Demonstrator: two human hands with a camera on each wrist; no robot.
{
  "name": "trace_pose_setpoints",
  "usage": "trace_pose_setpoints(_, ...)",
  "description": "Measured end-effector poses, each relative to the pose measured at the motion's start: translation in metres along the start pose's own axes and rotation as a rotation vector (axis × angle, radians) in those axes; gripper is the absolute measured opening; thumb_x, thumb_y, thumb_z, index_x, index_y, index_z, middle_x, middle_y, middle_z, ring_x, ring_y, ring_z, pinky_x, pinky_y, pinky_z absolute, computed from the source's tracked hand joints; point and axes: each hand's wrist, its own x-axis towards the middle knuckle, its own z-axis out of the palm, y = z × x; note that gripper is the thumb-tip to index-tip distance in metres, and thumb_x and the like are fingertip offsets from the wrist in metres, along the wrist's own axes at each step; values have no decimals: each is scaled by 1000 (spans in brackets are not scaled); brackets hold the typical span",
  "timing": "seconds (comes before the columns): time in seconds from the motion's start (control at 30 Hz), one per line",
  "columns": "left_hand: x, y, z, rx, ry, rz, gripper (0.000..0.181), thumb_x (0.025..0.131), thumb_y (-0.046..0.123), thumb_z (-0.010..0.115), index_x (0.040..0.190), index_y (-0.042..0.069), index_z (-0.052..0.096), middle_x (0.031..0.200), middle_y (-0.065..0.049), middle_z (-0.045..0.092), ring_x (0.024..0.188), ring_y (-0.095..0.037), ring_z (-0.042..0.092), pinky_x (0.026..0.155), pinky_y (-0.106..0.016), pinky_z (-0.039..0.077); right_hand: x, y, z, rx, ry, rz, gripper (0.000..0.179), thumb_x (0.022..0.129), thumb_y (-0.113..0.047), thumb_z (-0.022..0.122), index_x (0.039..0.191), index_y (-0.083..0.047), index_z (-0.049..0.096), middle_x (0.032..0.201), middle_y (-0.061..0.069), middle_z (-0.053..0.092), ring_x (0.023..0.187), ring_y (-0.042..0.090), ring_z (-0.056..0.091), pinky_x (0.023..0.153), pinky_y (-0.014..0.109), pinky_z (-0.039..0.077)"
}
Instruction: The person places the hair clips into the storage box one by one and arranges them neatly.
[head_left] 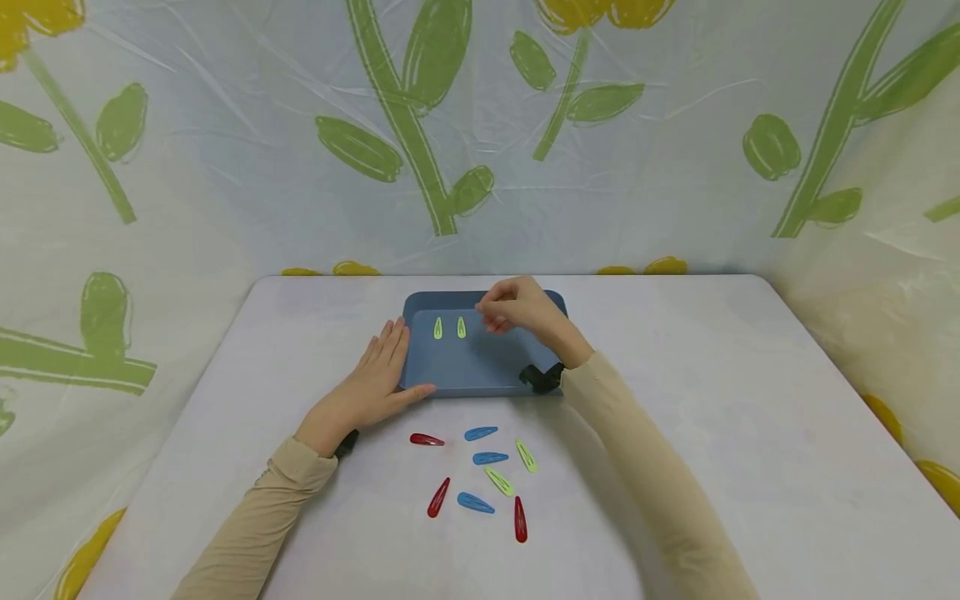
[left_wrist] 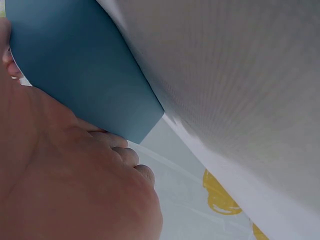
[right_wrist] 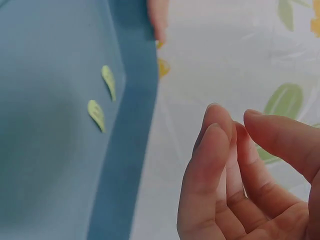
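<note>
A blue tray (head_left: pixel 480 379) holds two yellow-green snap hair clips (head_left: pixel 438 328) side by side in its left part. My left hand (head_left: pixel 367 383) rests along the tray's left side, fingers extended and thumb at the near left corner. Over the tray's right half hovers my right hand (head_left: pixel 517 307), just right of the two clips. In the right wrist view its thumb and fingertips (right_wrist: pixel 215 145) are bent toward each other with a gap and nothing between them. The left wrist view shows the palm beside the tray wall (left_wrist: pixel 85 65).
Nearer than the tray, loose hair clips lie on the white table (head_left: pixel 675 375): three red clips (head_left: pixel 521 519), three blue clips (head_left: pixel 490 458) and two yellow-green clips (head_left: pixel 498 481). A flower-print sheet (head_left: pixel 645 183) hangs behind the table. A black strap (head_left: pixel 542 379) sits at the right wrist.
</note>
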Motion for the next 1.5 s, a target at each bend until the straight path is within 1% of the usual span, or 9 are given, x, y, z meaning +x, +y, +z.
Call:
trace_pose_setpoints(0.13, 1, 1, 0, 14, 18, 15, 110, 92, 70, 49, 155, -8, 3, 164, -21, -6, 151, -35, -8, 120, -53, 3, -16, -5, -3, -65, 9, -67, 14, 93, -14, 70, 90, 0, 71, 90, 30, 68, 77, 39, 67, 75, 47, 58)
trace_pose_setpoints(0.33, 0, 2, -1, 10, 13, 17, 109, 93, 69, 50, 155, -8, 3, 164, -21, -6, 151, -35, -8, 120, -53, 2, -42, -13, -3, -174, 6, -139, 12, 94, -15, 70, 89, -4, 71, 80, 21, 69, 68, 32, 66, 69, 46, 58)
trace_pose_setpoints(0.53, 0, 0, 1, 18, 17, 18, 110, 93, 69, 49, 155, -8, 2, 164, -21, -6, 150, -34, -10, 120, -54, 2, -65, -15, -6, -238, 6, -173, 10, 93, -15, 71, 87, -7, 72, 75, 12, 68, 67, 35, 65, 61, 34, 55)
trace_pose_setpoints(0.77, -1, -1, 1, 14, 21, 19, 109, 93, 69, 49, 155, -7, 2, 164, -20, -6, 151, -34, -10, 120, -52, 2, -87, -15, -11, -274, 3, -197, 9, 92, -13, 71, 85, -9, 71, 71, 9, 66, 60, 30, 61, 57, 33, 52)
trace_pose_setpoints(0.97, -1, 0, 0, 19, 18, 19, 110, 93, 70, 49, 155, -8, 3, 164, -21, -5, 151, -35, -9, 120, -53, 2, -105, -11, -12, -308, -23, -174, 7, 92, -12, 71, 86, -9, 71, 69, 5, 64, 60, 26, 60, 58, 34, 53)
trace_pose_setpoints(1.17, 0, -1, 2, 23, 16, 19, 110, 92, 71, 47, 156, -7, 2, 164, -21, -6, 151, -33, -10, 120, -53, 2, -117, 4, -7, -352, -70, -136, 5, 92, -10, 70, 89, -6, 71, 70, 3, 63, 60, 24, 61, 56, 31, 52)
trace_pose_setpoints(1.3, 0, -2, 3, 25, 19, 20, 110, 93, 71, 47, 156, -7, 2, 164, -21, -6, 151, -33, -10, 120, -53, 2, -121, 13, -3, -364, -103, -114, 8, 92, -11, 71, 91, -3, 71, 73, 6, 65, 63, 33, 63, 55, 30, 53)
trace_pose_setpoints(1.4, -1, -2, 2, 18, 13, 15, 110, 93, 71, 46, 156, -6, 1, 164, -20, -7, 150, -33, -12, 120, -52, 1, -122, 19, -2, -366, -110, -101, 10, 92, -11, 70, 91, -1, 71, 75, 10, 66, 62, 32, 63, 54, 30, 52)
trace_pose_setpoints(1.5, -1, -1, 1, 12, 8, 11, 109, 93, 71, 45, 156, -6, 0, 164, -19, -8, 151, -32, -12, 120, -51, 0, -122, 23, -2, -362, -117, -94, 11, 93, -11, 69, 91, 0, 71, 74, 9, 66, 60, 26, 61, 54, 30, 52)
